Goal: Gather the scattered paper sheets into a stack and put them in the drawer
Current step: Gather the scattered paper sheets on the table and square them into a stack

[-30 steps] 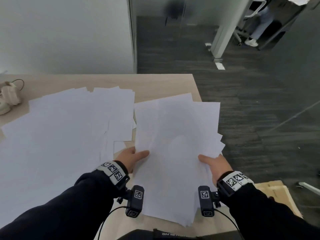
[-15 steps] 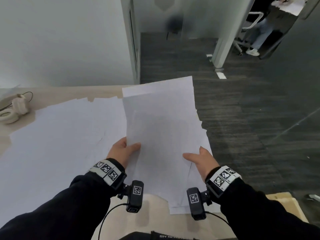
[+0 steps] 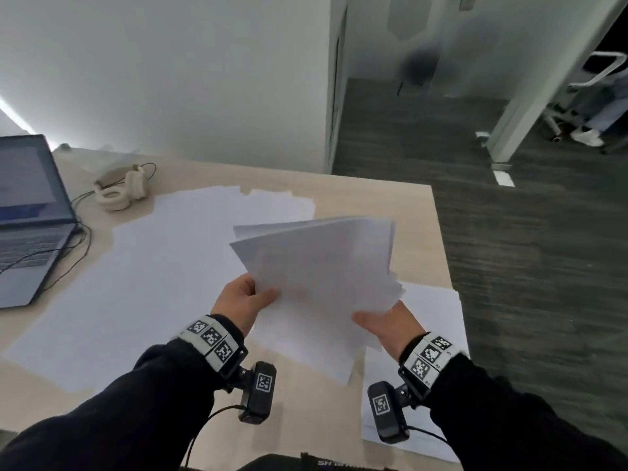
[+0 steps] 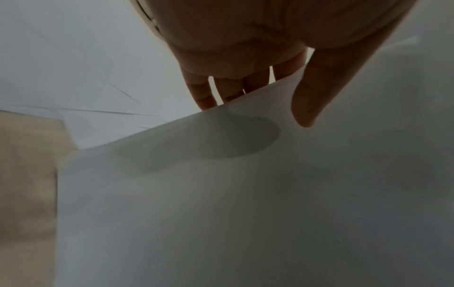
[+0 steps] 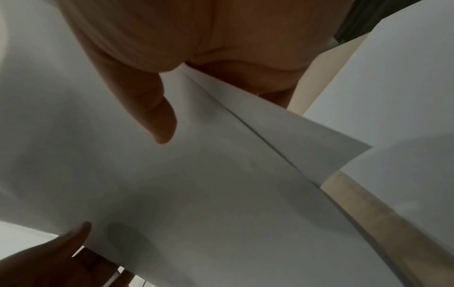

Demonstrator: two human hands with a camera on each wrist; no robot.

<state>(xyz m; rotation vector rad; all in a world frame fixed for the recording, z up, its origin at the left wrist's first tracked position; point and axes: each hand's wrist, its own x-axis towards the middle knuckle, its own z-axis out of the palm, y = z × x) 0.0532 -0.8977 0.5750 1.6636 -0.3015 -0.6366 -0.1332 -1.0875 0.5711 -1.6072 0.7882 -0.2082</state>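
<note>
A loose bundle of white paper sheets (image 3: 319, 277) is lifted above the desk, tilted up at its far edge. My left hand (image 3: 243, 300) pinches its left edge, thumb on top and fingers underneath. My right hand (image 3: 384, 322) grips the lower right edge the same way. In the left wrist view the thumb (image 4: 312, 97) lies on the sheets (image 4: 245, 194). The right wrist view shows the thumb (image 5: 152, 108) pressing on the bundle (image 5: 196, 184). Many more white sheets (image 3: 153, 266) lie spread over the desk, and several (image 3: 431, 321) sit at its right edge. No drawer is in view.
A wooden desk (image 3: 373, 198) ends at its right edge beside dark carpet (image 3: 526, 266). An open laptop (image 3: 30, 205) stands at the far left, with cream headphones (image 3: 119, 188) and cables beside it. A white wall rises behind the desk. A seated person's legs (image 3: 605, 110) show far right.
Both hands have lifted the bundle off the desk and drawn its sheets closer together, tipping the far edge up. The head view has turned left, bringing the laptop into sight.
</note>
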